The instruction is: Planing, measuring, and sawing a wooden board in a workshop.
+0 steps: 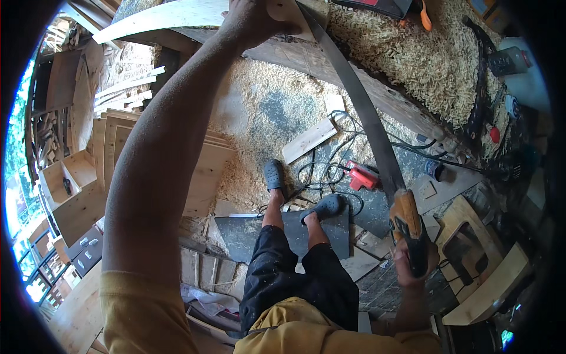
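Right hand (413, 259) clenched around the saw (377, 141) handle, at lower right, above the stool (471, 259). Long dark blade running up and to the left, its far end meeting the plank (171, 15) at the top edge. Left hand (250, 20) stretched far forward, pressing on that plank beside the blade, fingers curled over the wood. Sawdust (265, 106) all over the floor below, cables (330, 171) and a red tool (361, 176) near the feet.

Dull metal saw blade (367, 112), wooden handle (405, 213)
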The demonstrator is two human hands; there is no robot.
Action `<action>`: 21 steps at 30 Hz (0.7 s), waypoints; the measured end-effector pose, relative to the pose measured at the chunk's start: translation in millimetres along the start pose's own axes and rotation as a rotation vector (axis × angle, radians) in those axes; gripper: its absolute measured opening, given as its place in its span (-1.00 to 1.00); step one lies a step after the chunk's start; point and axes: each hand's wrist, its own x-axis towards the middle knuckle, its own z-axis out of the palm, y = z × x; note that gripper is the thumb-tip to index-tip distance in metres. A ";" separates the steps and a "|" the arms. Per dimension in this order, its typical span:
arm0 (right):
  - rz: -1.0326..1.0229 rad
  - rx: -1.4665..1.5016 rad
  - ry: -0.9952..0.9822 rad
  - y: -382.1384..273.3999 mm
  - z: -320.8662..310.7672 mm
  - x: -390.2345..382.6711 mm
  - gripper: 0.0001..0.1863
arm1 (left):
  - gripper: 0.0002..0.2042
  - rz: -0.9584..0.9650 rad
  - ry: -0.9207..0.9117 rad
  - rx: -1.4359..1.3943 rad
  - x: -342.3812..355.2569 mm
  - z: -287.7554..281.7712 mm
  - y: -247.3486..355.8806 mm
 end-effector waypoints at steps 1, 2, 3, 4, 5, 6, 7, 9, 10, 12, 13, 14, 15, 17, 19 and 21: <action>-0.100 0.059 0.043 -4.2 4.0 12.8 -0.38 | -0.18 0.029 -0.002 0.015 0.7 0.9 -0.6; -0.046 0.048 0.042 -8.2 9.2 25.6 -0.38 | -0.18 0.064 -0.010 0.035 1.0 0.9 -1.4; -0.044 0.103 -0.004 -2.4 13.8 45.0 -0.38 | -0.18 0.065 -0.005 0.040 0.7 1.4 -2.1; -0.056 0.190 0.006 0.8 20.8 55.3 -0.38 | -0.18 0.078 -0.004 0.045 -0.3 1.2 -2.5; -0.061 0.172 -0.033 4.0 24.1 60.5 -0.37 | -0.19 0.260 0.067 -0.229 -2.5 -1.2 -4.3; 0.004 0.211 -0.035 6.7 27.3 60.6 -0.38 | -0.18 0.312 0.079 -0.334 -3.4 -0.8 -4.2; 0.110 0.181 -0.061 7.9 25.9 53.9 -0.38 | -0.18 0.368 0.085 -0.439 -3.7 -0.3 -4.5; 0.029 0.119 0.000 4.9 19.5 33.1 -0.39 | -0.17 0.230 0.015 -0.260 -0.9 1.9 -6.2; -0.064 0.009 0.062 3.8 18.7 27.8 -0.39 | -0.16 0.033 -0.037 0.027 3.2 3.2 -7.4; 0.012 0.128 0.077 -2.4 16.6 22.1 -0.42 | -0.15 0.017 -0.063 0.083 7.1 4.0 -11.7; -0.088 0.142 0.115 -3.5 16.8 28.5 -0.44 | -0.22 0.203 0.088 0.164 8.3 5.7 -13.4; -0.029 0.198 0.093 -5.8 21.2 39.3 -0.47 | -0.28 0.396 0.199 0.227 6.9 10.6 -14.6; -0.150 0.112 0.064 5.1 28.1 69.1 -0.49 | -0.25 0.324 0.094 0.141 7.1 10.9 -17.6; -0.092 0.150 0.040 7.4 36.0 86.6 -0.52 | -0.24 0.280 0.096 0.147 4.9 14.5 -21.1; -0.225 0.178 0.061 5.8 35.4 85.4 -0.52 | -0.23 0.285 0.115 0.026 3.6 18.2 -24.2; -0.148 0.243 0.021 -0.7 27.1 63.9 -0.46 | -0.24 0.267 0.129 0.107 3.4 18.6 -26.6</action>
